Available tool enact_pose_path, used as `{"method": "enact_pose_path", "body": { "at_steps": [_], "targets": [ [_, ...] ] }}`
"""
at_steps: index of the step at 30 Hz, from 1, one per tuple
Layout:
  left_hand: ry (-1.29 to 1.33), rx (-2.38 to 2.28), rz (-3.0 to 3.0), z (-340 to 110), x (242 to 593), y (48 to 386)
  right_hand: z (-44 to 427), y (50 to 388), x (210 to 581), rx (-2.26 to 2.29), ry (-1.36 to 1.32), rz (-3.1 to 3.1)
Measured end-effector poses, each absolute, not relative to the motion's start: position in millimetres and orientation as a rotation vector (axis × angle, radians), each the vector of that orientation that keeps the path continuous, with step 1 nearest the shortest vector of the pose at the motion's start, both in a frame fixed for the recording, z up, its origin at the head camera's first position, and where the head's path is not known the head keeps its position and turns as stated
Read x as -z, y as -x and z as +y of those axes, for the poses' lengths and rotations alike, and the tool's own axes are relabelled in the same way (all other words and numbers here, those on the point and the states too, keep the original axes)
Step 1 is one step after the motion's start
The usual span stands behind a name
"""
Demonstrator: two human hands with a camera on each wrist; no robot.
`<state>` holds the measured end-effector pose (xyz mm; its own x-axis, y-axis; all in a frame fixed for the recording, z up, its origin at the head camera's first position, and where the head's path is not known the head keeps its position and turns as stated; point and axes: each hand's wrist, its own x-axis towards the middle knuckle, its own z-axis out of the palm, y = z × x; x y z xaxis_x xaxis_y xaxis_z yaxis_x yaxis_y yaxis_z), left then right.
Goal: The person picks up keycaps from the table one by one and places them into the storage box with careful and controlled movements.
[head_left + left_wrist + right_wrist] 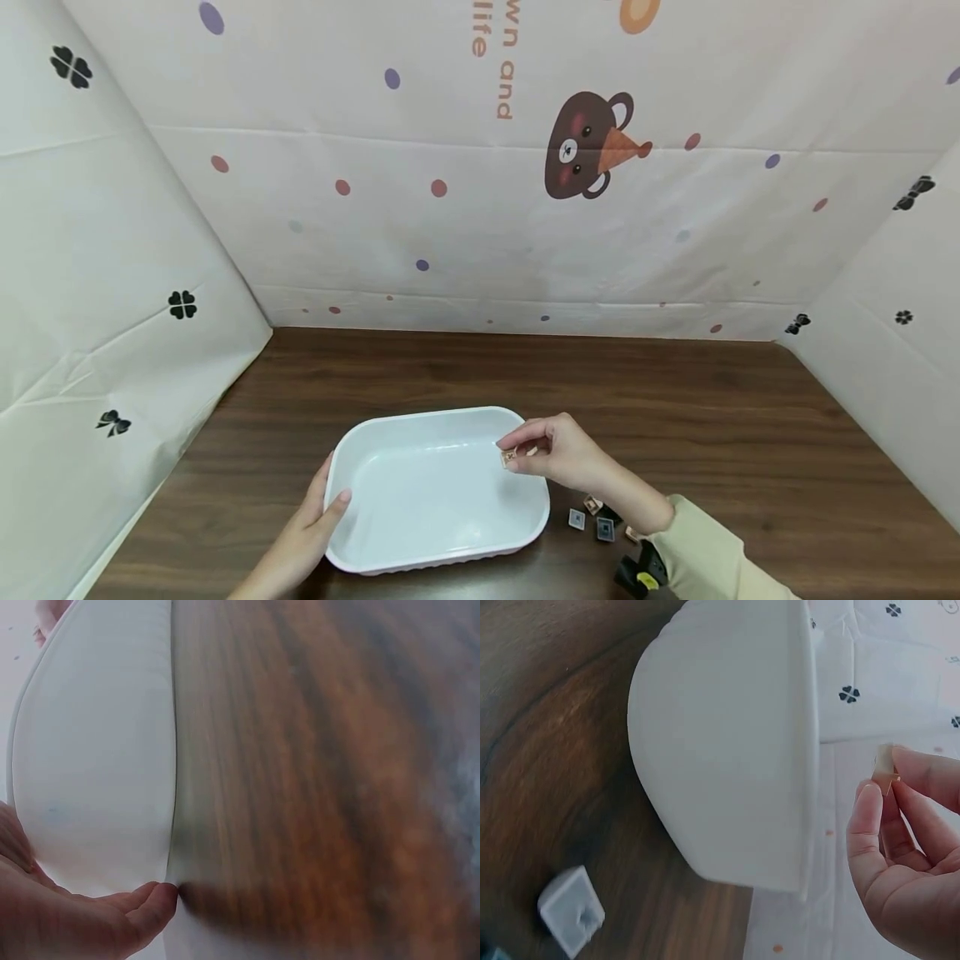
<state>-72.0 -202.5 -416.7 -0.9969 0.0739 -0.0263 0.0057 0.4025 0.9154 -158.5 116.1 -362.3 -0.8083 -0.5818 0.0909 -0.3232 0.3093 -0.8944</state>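
Note:
A white rectangular basin (438, 492) with rounded corners stands on the brown table. My left hand (303, 533) grips its left side, thumb over the rim; in the left wrist view the fingers of the left hand (97, 919) lie against the basin wall (97, 757). Above the basin's right side, my right hand (566, 454) pinches a small brown-and-white square piece (508, 457) between thumb and fingers. The right wrist view shows the right hand (911, 847) holding that piece (885, 769) beyond the rim of the basin (807, 750).
Right of the basin lie several small square pieces, among them a light grey one (576, 519) and a dark one (605, 529), partly behind the right forearm. A black object with a yellow mark (647, 581) is at the right wrist. Printed white cloth (480, 233) surrounds the table.

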Motion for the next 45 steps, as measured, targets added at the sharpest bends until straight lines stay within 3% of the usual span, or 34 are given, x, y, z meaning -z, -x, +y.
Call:
{"method": "enact_pose_path", "body": {
  "at_steps": [18,45],
  "targets": [
    [-0.095,-1.709,2.616,-201,418,73,73,167,380,1.458,0.893,2.214],
    [-0.082,-1.755,2.542,-201,416,72,55,159,391,1.217,0.817,2.269]
  ]
}}
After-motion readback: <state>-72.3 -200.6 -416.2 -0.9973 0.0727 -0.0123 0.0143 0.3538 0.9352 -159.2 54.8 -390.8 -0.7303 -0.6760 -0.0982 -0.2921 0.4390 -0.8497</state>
